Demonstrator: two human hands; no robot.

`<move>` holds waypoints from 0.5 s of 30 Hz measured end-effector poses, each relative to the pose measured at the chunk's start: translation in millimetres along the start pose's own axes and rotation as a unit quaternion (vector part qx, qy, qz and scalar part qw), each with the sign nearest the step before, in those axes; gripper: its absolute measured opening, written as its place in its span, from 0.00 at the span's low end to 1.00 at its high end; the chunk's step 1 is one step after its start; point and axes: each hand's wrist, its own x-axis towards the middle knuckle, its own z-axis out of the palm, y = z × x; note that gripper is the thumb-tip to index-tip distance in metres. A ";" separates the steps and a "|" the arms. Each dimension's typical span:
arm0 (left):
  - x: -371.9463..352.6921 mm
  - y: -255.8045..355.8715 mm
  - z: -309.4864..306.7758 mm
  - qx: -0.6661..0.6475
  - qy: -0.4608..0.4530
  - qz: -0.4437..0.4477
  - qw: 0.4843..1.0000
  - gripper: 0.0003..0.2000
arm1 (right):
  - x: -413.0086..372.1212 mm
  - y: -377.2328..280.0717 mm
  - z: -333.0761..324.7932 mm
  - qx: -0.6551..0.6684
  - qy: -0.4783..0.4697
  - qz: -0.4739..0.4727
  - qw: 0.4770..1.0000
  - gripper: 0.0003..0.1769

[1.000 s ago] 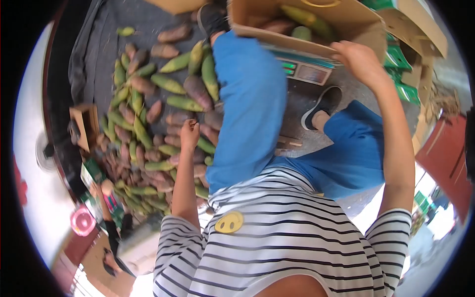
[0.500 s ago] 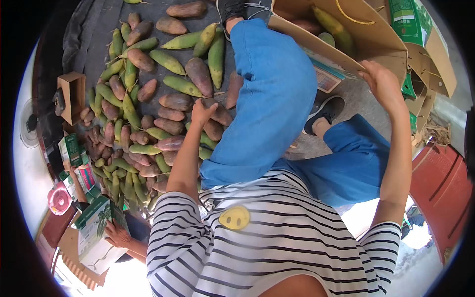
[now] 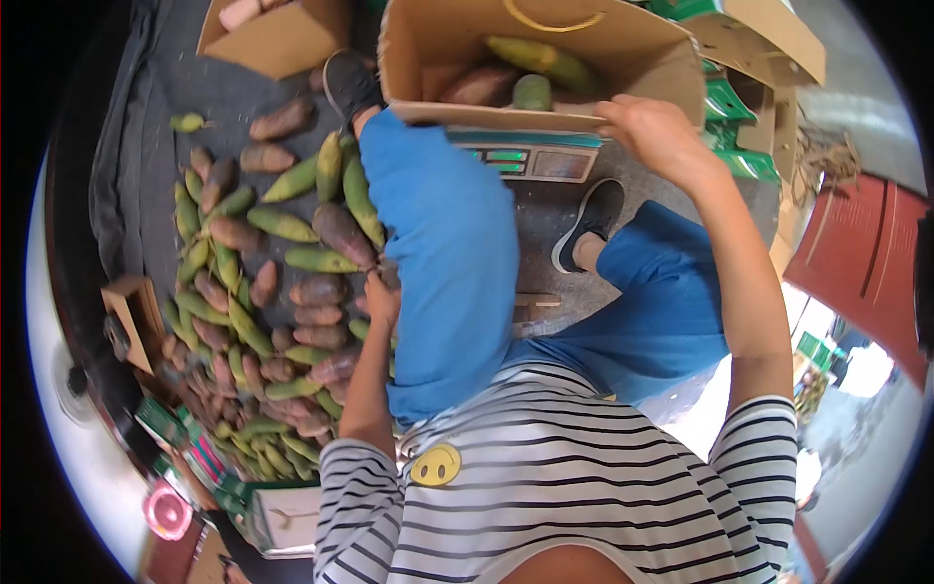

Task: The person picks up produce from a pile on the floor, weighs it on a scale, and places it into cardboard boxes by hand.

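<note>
Dark ground cloth (image 3: 219,102) spread at left, thick with green and reddish-brown roots (image 3: 233,326), tapered, lying singly at the far end and piled close lower down.

Against half a second ago: view has swung, so that a second open carton (image 3: 292,44) with pinkish pieces in it now shows at upper left. Left hand (image 3: 382,300) then beside brown roots near the knee; now its fingers sit at the near tip of a large reddish-brown root (image 3: 341,232). That root keeps its place, flanked by green ones. Right hand (image 3: 654,138) stays on the same box rim.

Left hand: fingers partly curled, palm side hidden. Fingertips meet or nearly meet the large root's tip; cannot tell whether they grip it or anything else.

Right hand: closed over the near rim of the open cardboard box (image 3: 438,49), toward its right end, fingers bent over the edge. Box holds green and reddish roots low inside, a yellow cord handle (image 3: 555,27) on its far wall. Under it a scale (image 3: 559,165), green digits lit on the near face.

Room and edges: left trouser leg (image 3: 452,263) stands between root pile and scale, close along the left hand's inner side. Bare grey floor (image 3: 535,224) shows between the legs. Green-and-brown cartons (image 3: 730,112) crowd the box's right end. Box top lies open; large root's far end has bare cloth only in narrow gaps.
</note>
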 end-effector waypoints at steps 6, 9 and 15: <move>-17.8 66.5 -97.9 -0.121 0.272 0.130 0.946 0.37 | -3.5 1.0 3.8 0.020 0.000 0.009 1.000 0.09; -44.8 164.0 -191.0 -0.129 0.412 0.191 0.882 0.33 | -4.9 2.1 4.8 0.028 0.013 -0.001 1.000 0.09; -86.3 313.1 -257.7 -0.329 0.443 0.388 0.739 0.34 | -3.1 3.9 7.3 0.015 -0.004 0.007 1.000 0.08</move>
